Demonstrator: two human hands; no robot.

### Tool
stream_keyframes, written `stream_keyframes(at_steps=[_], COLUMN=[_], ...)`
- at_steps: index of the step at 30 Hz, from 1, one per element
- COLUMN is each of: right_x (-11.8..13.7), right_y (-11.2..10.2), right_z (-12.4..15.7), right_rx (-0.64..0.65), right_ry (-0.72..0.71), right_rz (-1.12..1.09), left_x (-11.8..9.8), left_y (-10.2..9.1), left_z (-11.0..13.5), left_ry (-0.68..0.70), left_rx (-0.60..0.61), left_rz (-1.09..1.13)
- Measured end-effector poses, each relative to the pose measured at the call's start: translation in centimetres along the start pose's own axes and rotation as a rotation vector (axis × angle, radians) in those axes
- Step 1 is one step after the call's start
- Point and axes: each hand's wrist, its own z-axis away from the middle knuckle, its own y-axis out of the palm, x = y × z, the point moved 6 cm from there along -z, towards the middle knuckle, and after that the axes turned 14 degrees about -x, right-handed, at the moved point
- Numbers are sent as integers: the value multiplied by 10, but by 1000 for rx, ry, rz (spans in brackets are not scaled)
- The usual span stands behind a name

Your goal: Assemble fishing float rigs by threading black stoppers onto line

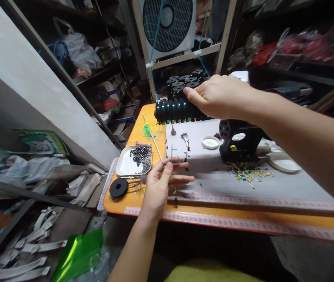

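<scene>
My right hand (216, 97) reaches forward and lies on top of a row of black foam spools (174, 109) wound with blue-green line, fingers curled over them. My left hand (162, 184) hovers palm up near the table's front edge, thumb and forefinger pinched on a thin black piece I cannot make out (178, 160). Just left of it a white tray (126, 166) holds a heap of small black tubes (140, 153). A single black spool (118, 187) lies in front of the tray.
An orange table (237, 225) carries a grey mat (243, 188). On the mat are a black stand (240, 141), two white lids (210, 142), and scattered coloured beads and pins (247, 172). A fan (168, 23) and cluttered shelves stand behind. Papers litter the floor at left.
</scene>
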Motion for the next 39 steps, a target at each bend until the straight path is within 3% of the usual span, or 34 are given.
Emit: stream_keyframes(at_steps=[4,8,14,17,19,23,28,30,34,39], right_x=[13,20,21,25,29,38,47,45,40,48], right_y=[-2,-2,-9,-11,-13,-20,-25,-20,-2,18], right_z=[28,45,48,53,59,73,93,99,104,102], right_rx=[-36,-112,-145,-147,-158,-197,-263,-245,-109,96], right_ry=[-150,-284,-205,-175,-160,-170,-233,-199,0,181], right_rz=[201,260,165,136,124,54,-167,-278,-499,-679], left_x=[0,-4,-9,-17,-20,-12,-6,-3,2,10], left_y=[-12,-27,-40,-48,-48,-39,-38,-41,-45,-38], left_z=[-3,11,36,44,46,45,38,36,37,43], left_ry=[172,276,195,311,374,282,247,240,236,146], left_rx=[-120,-212,-235,-298,-284,-110,-171,-208,-258,-173], left_rz=[-48,-79,-116,-309,-362,-243,-313,-294,-136,112])
